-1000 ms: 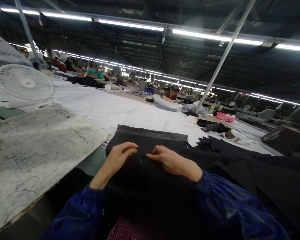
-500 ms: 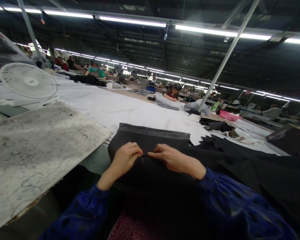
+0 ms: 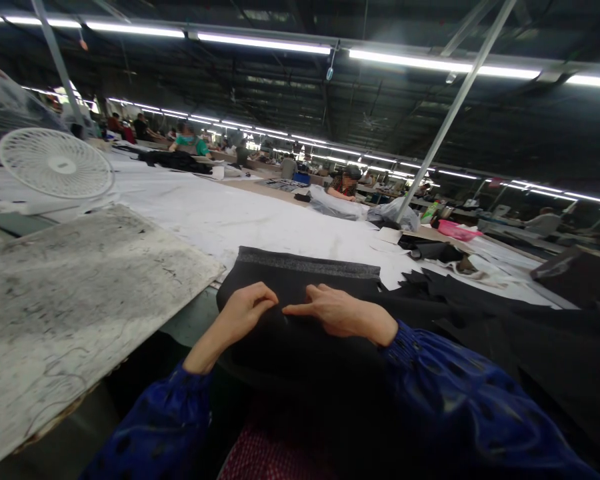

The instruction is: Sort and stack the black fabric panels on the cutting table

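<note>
A piece of black fabric (image 3: 300, 277) with a grey speckled strip (image 3: 310, 263) along its far edge lies before me, its near part hanging toward my lap. My left hand (image 3: 245, 312) is over the left part of the fabric, thumb and fingertips pinched together. What is between those fingertips is too small to make out. To its right, my right hand (image 3: 345, 313) rests on the fabric with one finger stretched out to the left and the others loosely bent. A tiny pale mark (image 3: 286, 320) shows on the fabric below that fingertip.
At left lies a stained pale board (image 3: 80, 300), with a white fan (image 3: 57, 163) behind it. A white-covered table (image 3: 220, 213) stretches away. More black fabric (image 3: 530, 340) spreads at right, near a pink basin (image 3: 457, 231). A metal pole (image 3: 445, 127) rises beyond; people work farther back.
My hands were pinching a fold of the black fabric with fingertips close together. Both have shifted slightly left, and the right hand's finger now lies straighter on the fabric.
</note>
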The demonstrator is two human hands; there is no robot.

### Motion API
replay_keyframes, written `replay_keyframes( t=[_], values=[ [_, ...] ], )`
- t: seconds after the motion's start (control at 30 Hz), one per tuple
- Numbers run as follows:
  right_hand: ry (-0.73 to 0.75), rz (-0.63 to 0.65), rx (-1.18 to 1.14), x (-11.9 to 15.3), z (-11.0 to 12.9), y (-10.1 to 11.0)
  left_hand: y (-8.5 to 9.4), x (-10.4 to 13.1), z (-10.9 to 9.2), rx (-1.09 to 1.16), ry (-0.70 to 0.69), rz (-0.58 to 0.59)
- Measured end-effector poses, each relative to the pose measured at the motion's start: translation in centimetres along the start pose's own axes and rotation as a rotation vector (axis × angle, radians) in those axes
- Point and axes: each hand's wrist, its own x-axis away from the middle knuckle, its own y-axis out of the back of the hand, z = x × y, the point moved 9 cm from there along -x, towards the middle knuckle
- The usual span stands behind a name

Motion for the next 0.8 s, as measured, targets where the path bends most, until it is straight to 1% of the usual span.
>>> replay_keyframes(
  t=[0.07,0.1,0.17,0.2,0.23,0.27,0.3,0.33,0.37,0.4,0.43,0.47,0.5,0.57,0.63,0.73,0.8],
  values=[
    [-0.007,0.000,-0.015,0.3,0.2,0.2,-0.4,-0.2,0.3,-0.049,0.030,-0.016],
    [0.019,-0.013,-0.045,0.6,0.4,0.4,-0.6,-0.2,0.5,-0.075,0.046,-0.020],
    [0.117,-0.079,-0.160,1.5,0.6,1.2,-1.0,-0.3,1.1,-0.108,0.078,-0.019],
    [0.158,-0.135,-0.229,2.2,0.1,1.8,-1.2,-0.4,1.5,-0.110,0.093,-0.012],
    [0.166,-0.195,-0.288,3.0,-1.1,2.3,-1.3,-0.5,1.9,-0.111,0.104,-0.010],
    [0.131,-0.240,-0.323,4.0,-2.9,2.6,-1.4,-0.6,2.4,-0.116,0.114,-0.008],
    [0.053,-0.257,-0.333,5.0,-5.3,2.5,-1.4,-0.7,2.8,-0.124,0.124,-0.006],
    [-0.055,-0.234,-0.329,6.1,-7.9,1.9,-1.4,-0.7,3.2,-0.135,0.132,-0.004],
    [-0.166,-0.169,-0.326,7.2,-10.4,0.8,-1.4,-0.8,3.4,-0.146,0.140,0.000],
    [-0.265,-0.079,-0.337,8.3,-12.7,-0.5,-1.5,-0.8,3.6,-0.156,0.146,0.006],
    [-0.339,0.007,-0.364,9.4,-14.6,-1.9,-1.5,-0.8,3.7,-0.166,0.150,0.012],
    [-0.384,0.066,-0.397,10.2,-16.0,-3.0,-1.5,-0.8,3.7,-0.174,0.150,0.016],
    [-0.399,0.088,-0.427,10.7,-17.0,-3.8,-1.6,-0.8,3.7,-0.181,0.146,0.019],
    [-0.367,0.042,-0.444,10.7,-17.9,-4.4,-1.6,-0.9,3.4,-0.187,0.130,0.019],
    [-0.335,-0.008,-0.422,10.1,-18.1,-4.7,-1.7,-0.9,3.1,-0.184,0.112,0.021],
    [-0.385,0.018,-0.411,9.2,-18.5,-5.8,-1.7,-1.0,2.9,-0.179,0.114,0.033],
    [-0.421,0.036,-0.413,9.0,-18.6,-6.1,-1.7,-1.1,2.8,-0.175,0.120,0.037]
  ],
)
